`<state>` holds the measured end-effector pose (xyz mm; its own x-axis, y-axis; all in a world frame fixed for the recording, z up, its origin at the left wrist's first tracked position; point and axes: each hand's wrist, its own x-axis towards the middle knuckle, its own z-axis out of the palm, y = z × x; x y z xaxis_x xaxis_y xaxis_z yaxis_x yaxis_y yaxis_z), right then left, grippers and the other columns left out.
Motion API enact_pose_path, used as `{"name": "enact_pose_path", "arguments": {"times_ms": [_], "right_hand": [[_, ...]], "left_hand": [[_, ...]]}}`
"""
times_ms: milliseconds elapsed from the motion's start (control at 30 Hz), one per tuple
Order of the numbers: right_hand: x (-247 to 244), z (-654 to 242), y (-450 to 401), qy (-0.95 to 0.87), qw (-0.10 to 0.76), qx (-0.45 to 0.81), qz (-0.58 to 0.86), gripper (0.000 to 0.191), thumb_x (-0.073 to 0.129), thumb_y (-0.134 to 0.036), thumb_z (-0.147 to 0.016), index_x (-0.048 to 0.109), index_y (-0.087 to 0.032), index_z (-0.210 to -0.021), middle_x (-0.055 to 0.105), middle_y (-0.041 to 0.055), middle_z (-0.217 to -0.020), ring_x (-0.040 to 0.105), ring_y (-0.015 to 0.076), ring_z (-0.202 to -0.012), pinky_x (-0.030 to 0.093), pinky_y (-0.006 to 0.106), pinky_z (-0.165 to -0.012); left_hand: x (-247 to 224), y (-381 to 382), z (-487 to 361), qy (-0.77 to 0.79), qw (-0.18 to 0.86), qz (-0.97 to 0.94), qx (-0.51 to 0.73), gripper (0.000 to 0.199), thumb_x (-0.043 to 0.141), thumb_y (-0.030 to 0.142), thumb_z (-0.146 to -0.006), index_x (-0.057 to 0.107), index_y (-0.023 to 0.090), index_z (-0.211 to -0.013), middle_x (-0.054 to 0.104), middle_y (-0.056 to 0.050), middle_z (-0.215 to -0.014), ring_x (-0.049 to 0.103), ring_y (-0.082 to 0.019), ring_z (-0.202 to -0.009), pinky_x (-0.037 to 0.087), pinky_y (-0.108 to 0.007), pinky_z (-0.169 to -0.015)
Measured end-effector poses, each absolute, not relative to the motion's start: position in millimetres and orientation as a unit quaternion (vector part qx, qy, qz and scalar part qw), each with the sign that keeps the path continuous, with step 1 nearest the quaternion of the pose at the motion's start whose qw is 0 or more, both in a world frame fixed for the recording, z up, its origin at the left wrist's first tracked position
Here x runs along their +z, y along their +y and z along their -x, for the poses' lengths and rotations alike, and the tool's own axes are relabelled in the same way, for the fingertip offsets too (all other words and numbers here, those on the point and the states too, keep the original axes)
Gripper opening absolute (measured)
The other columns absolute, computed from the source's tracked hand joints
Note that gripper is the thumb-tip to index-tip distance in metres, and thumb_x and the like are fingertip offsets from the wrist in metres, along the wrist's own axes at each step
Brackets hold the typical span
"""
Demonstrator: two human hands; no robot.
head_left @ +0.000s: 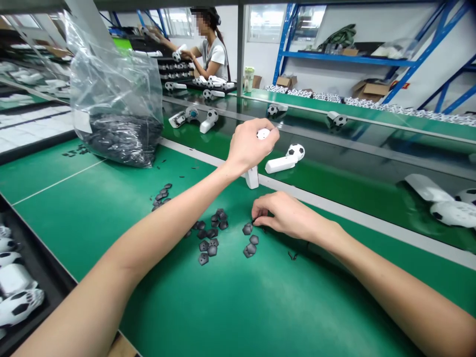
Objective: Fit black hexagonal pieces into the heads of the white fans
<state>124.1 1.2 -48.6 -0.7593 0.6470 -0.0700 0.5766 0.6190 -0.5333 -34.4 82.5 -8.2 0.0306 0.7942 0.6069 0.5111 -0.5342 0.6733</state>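
My left hand [250, 146] is wrapped round a white, ball-headed device [252, 178], whose handle points down below the fingers; most of the ball is hidden. Low over the green work surface, my right hand [284, 214] has thumb and fingers pinched together, with a dark edge at the tips, seemingly one of the black pieces. Just left of those fingertips lie small black pentagon pieces [247, 228], and more black pentagons [211, 249] are scattered beneath my left forearm. A finished-looking soccer-ball device [284, 159] with a white handle rests beyond my right hand.
A plastic bag [122, 134] of black pieces stands at the left rear. Several soccer-ball devices [210, 121] sit on the dark green belt [349, 183]. A black tray [55, 267] with more is at lower left. Another person [213, 54] handles one across the belt.
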Motion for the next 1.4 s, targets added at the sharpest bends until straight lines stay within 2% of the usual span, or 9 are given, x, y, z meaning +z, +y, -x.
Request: {"name": "enact_pose_path", "arguments": {"times_ms": [100,167,267,467,700,800,900,1200,1400], "right_hand": [[-44.8,-132.1,0.3,-0.882,0.107,0.304,0.344,0.007,0.072,-0.012,-0.098,0.075,-0.019,-0.099,0.079,0.0022,-0.086,0.072,0.0181,-0.078,0.048,0.03,-0.072],[-37.8,-141.3,2.1,-0.86,0.176,0.327,0.35,0.009,0.069,-0.015,-0.098,0.074,-0.02,-0.104,0.079,0.0018,-0.088,0.073,0.0178,-0.079,0.051,0.03,-0.073],[-22.3,-158.0,7.6,-0.791,0.297,0.382,0.374,0.007,0.07,-0.025,-0.097,0.075,-0.02,-0.098,0.079,0.0021,-0.085,0.075,0.018,-0.075,0.056,0.03,-0.074],[1.6,-177.6,11.2,-0.69,0.408,0.459,0.382,0.03,0.092,-0.038,-0.081,0.086,-0.018,-0.102,0.086,0.0069,-0.09,0.081,0.0228,-0.085,0.065,0.033,-0.082],[12.8,-171.7,2.3,-0.646,0.539,0.433,0.322,0.027,0.098,-0.045,-0.076,0.089,-0.021,-0.085,0.083,0.0046,-0.081,0.076,0.0185,-0.071,0.065,0.03,-0.066],[15.1,-167.0,-2.9,-0.607,0.553,0.472,0.321,0.033,0.105,-0.041,-0.066,0.087,-0.018,-0.082,0.078,0.0023,-0.068,0.074,0.0174,-0.063,0.065,0.03,-0.067],[15.6,-165.0,-5.7,-0.572,0.545,0.523,0.319,0.039,0.109,-0.039,-0.057,0.082,-0.017,-0.076,0.078,0.0026,-0.065,0.075,0.0176,-0.063,0.065,0.028,-0.065],[27.5,-169.3,-13.8,-0.61,0.427,0.571,0.346,0.04,0.107,-0.044,-0.061,0.08,-0.016,-0.071,0.075,0.0012,-0.065,0.068,0.0124,-0.06,0.059,0.024,-0.062],[35.8,-173.6,-18.5,-0.625,0.418,0.556,0.352,0.042,0.107,-0.046,-0.061,0.078,-0.017,-0.071,0.075,0.0017,-0.068,0.07,0.0144,-0.064,0.061,0.026,-0.064]], "left_hand": [[0.3,82.7,41.4,0.479,0.222,-0.685,0.502,0.013,0.068,0.023,-0.086,0.079,0.019,-0.081,0.081,-0.005,-0.091,0.072,-0.021,-0.086,0.052,-0.033,-0.08],[4.3,82.7,45.3,0.485,0.334,-0.657,0.471,0.014,0.072,0.029,-0.086,0.078,0.018,-0.082,0.079,-0.007,-0.086,0.072,-0.02,-0.079,0.054,-0.031,-0.071],[4.9,81.4,46.6,0.473,0.454,-0.622,0.428,0.024,0.076,0.04,-0.084,0.073,0.017,-0.078,0.073,-0.006,-0.071,0.068,-0.018,-0.061,0.052,-0.028,-0.054],[-8.2,79.8,38.3,0.404,0.406,-0.616,0.542,0.033,0.074,0.049,-0.076,0.066,0.018,-0.068,0.063,-0.002,-0.058,0.059,-0.017,-0.044,0.045,-0.028,-0.039],[-14.5,60.8,28.3,0.264,0.239,-0.67,0.651,0.04,0.065,0.051,-0.094,0.077,0.017,-0.076,0.068,-0.004,-0.065,0.059,-0.015,-0.054,0.043,-0.028,-0.048],[-14.6,49.2,24.3,0.246,0.163,-0.692,0.659,0.042,0.061,0.047,-0.101,0.078,0.017,-0.077,0.067,-0.003,-0.063,0.056,-0.013,-0.054,0.04,-0.028,-0.049],[-15.8,42.9,23.0,0.21,0.103,-0.714,0.66,0.039,0.059,0.045,-0.104,0.078,0.018,-0.083,0.07,-0.003,-0.068,0.06,-0.014,-0.058,0.043,-0.028,-0.053],[-15.0,41.4,24.3,0.079,0.034,-0.781,0.618,0.031,0.053,0.032,-0.106,0.073,0.016,-0.089,0.072,-0.006,-0.078,0.066,-0.017,-0.066,0.049,-0.031,-0.058],[-6.9,32.9,21.8,0.066,0.025,-0.795,0.602,0.028,0.053,0.032,-0.105,0.072,0.018,-0.088,0.073,-0.006,-0.078,0.067,-0.018,-0.067,0.053,-0.032,-0.06]]}}
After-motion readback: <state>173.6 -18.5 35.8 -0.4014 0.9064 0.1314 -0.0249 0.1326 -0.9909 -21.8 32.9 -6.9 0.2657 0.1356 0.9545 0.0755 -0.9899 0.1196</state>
